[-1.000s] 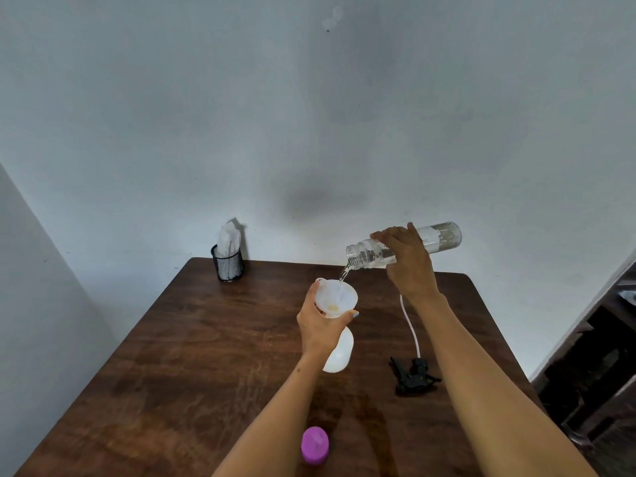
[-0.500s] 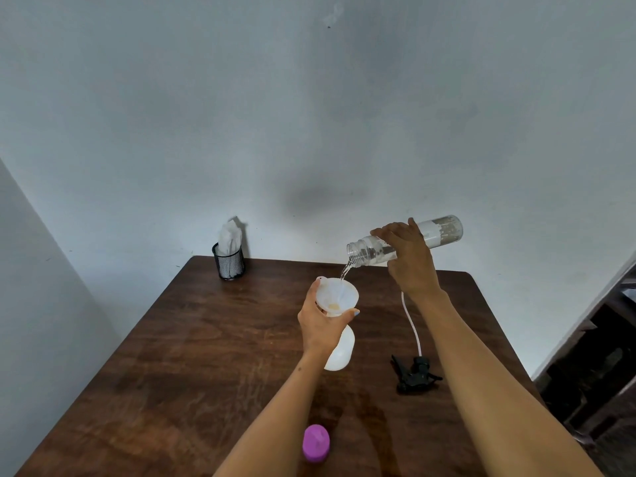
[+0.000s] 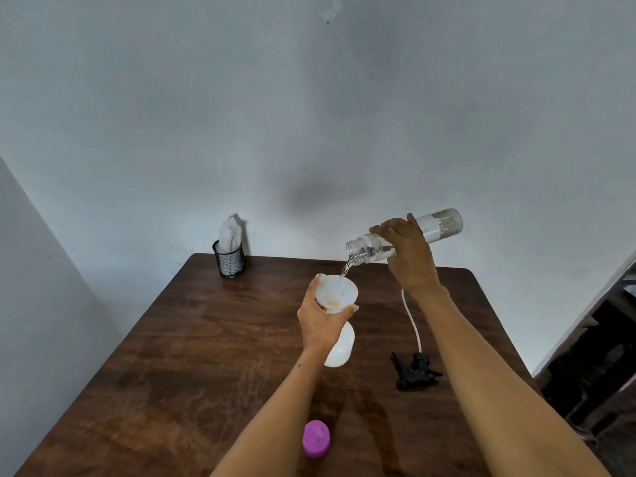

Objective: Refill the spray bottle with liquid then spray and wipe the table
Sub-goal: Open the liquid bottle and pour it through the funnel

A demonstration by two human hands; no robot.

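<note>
So going left to right: there's a mesh cup (image 3: 229, 258) stuffed with tissues (image 3: 230, 233) at the back left corner of the table (image 3: 172, 356), probably what you'd wipe with later, and a purple cap (image 3: 316, 438) sitting near the front edge. The left hand (image 3: 318, 320) is curled round the neck of the white spray bottle (image 3: 340, 349), fingers and thumb closed where the funnel (image 3: 336, 292) sits in the opening, so it's steadying both at once; the bottle's base looks to be on the table but I can't tell for sure. To the right and above, the right hand (image 3: 407, 254) is wrapped over the middle of a clear bottle (image 3: 370, 248), tipped nearly flat with the mouth down over the funnel, and a thin stream is running into it. The black spray head (image 3: 414, 370) with its white tube (image 3: 411, 320) lies on the table just right of the spray bottle, so it's not back on yet. For the pour, I'd say keep the tilt shallow and the stream aimed at the funnel's inner wall, not the middle, and watch the funnel doesn't back up, since you can't really see the fill level through that white plastic
</note>
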